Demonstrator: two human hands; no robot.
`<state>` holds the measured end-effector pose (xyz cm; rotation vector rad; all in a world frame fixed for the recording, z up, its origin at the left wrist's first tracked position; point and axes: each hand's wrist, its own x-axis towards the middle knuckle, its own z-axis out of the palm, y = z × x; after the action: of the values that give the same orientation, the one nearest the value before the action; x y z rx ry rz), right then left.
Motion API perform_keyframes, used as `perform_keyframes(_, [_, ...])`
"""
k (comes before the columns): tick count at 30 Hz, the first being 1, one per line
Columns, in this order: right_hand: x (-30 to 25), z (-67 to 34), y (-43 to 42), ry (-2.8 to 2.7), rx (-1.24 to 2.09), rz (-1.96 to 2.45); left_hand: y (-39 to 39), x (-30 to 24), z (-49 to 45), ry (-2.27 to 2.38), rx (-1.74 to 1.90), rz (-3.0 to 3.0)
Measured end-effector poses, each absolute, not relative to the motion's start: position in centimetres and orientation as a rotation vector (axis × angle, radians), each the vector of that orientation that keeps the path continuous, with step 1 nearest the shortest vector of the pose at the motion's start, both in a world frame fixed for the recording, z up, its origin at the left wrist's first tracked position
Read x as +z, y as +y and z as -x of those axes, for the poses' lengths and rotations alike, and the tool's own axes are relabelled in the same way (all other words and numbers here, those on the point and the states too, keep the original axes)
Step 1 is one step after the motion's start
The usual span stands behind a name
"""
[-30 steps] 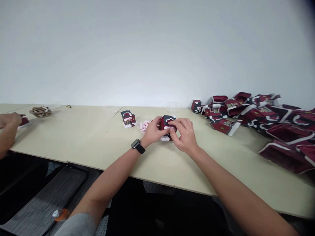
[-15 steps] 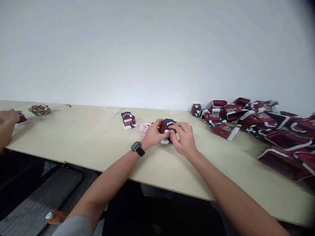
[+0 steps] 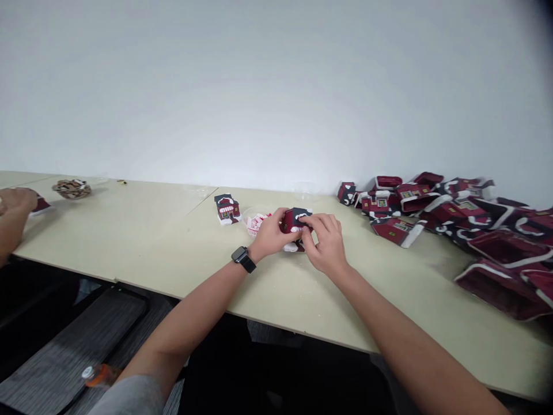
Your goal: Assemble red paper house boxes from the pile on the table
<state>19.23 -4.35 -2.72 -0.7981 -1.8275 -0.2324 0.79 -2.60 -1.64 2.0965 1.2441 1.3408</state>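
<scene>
**Left hand (image 3: 270,233) and right hand (image 3: 326,242) grip one small maroon-and-black printed card house (image 3: 296,220) on a beige laminate table (image 3: 151,248)**

Both hands close narrowly on the single house, the left fingers wrapped around its left side and the right fingers (image 3: 322,226) curled over its top and right side. A black smartwatch (image 3: 244,259) sits on the left wrist. The house is held near the middle of the table, tilted, with its black, white-edged roof upward and a maroon wall toward the left hand. Fingers hide much of it, so its long axis cannot be told with confidence.

Just behind the left hand lies one clear plastic dish (image 3: 256,223) holding red-and-white printed pieces. Farther left, one smaller printed house (image 3: 227,208) sits alone on the tabletop, its front facing up. To the right, at least a dozen maroon-and-black card house pieces (image 3: 440,230) lie in an overlapping heap, too tangled for an exact count. At the far left, a second person's hand (image 3: 15,202) rests on one maroon card piece (image 3: 41,204), just beside one clear bowl of brown pieces (image 3: 71,188). A grey sleeve (image 3: 125,397) shows at the bottom edge of the head view.
</scene>
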Motion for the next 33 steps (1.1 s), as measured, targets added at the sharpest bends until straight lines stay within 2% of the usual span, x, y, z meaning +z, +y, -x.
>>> perform_keyframes(33, [-2.59,-19.92,-3.58,-1.781,-0.111,0.918,-2.94,-1.44,-1.00,1.242,1.315,-2.093])
